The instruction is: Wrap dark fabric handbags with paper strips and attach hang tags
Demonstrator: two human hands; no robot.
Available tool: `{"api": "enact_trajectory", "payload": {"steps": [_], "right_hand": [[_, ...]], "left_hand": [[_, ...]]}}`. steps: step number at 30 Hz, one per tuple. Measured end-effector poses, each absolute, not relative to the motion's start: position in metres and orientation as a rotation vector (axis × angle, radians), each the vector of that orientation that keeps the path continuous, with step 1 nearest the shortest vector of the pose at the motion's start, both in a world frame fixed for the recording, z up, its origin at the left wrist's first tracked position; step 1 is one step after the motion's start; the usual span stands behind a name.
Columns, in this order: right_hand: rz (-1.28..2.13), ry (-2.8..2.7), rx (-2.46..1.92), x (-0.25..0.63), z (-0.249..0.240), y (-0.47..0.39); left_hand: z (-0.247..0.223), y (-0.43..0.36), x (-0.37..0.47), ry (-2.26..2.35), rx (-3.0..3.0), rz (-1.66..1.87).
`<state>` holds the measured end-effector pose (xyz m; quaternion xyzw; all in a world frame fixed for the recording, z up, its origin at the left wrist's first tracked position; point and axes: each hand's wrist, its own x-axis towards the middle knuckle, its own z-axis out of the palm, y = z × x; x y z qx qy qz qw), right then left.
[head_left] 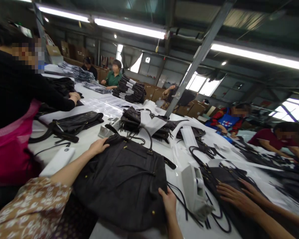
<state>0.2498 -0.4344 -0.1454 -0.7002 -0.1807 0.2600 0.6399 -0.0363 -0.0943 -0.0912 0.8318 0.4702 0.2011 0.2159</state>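
Note:
A dark grey handbag (129, 186) with a looped handle and small gold studs is in front of me, its lower edge towards my body. My left hand (99, 146) grips its upper left corner, fingers over the edge. At the bag's right side, my right hand (168, 199) holds the edge, thumb on the front face and the other fingers mostly hidden behind. A grey-white tape dispenser (196, 192) stands just right of that hand. Beyond the bag lies a pile of similar dark bags (132, 118) with white paper (151, 122) around them.
To the right, a co-worker's hands (235, 196) rest on another dark bag. A person in black and pink stands at left, beside a dark bag (77, 122). A white object (59, 161) lies by my left forearm. A metal post (199, 59) rises behind the bags.

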Motion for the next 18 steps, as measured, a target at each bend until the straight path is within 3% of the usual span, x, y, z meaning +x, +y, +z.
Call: {"api": "enact_trajectory", "payload": {"steps": [5,10,14,18], "right_hand": [[0.672,-0.362,-1.603,0.257,-0.148,-0.426],[0.667,-0.363,-1.625,0.257,-0.151,-0.425],[0.674,-0.373,-1.635,0.255,-0.148,-0.423],[0.661,-0.399,-1.638,0.251,-0.141,-0.424]], "left_hand": [[-0.076,-0.132,-0.063,1.341,2.281,0.781],[-0.072,-0.227,-0.128,1.356,2.006,1.147],[-0.121,-0.311,-0.161,1.279,1.741,0.689],[-0.176,-0.357,-0.137,1.038,1.468,0.361]]}}
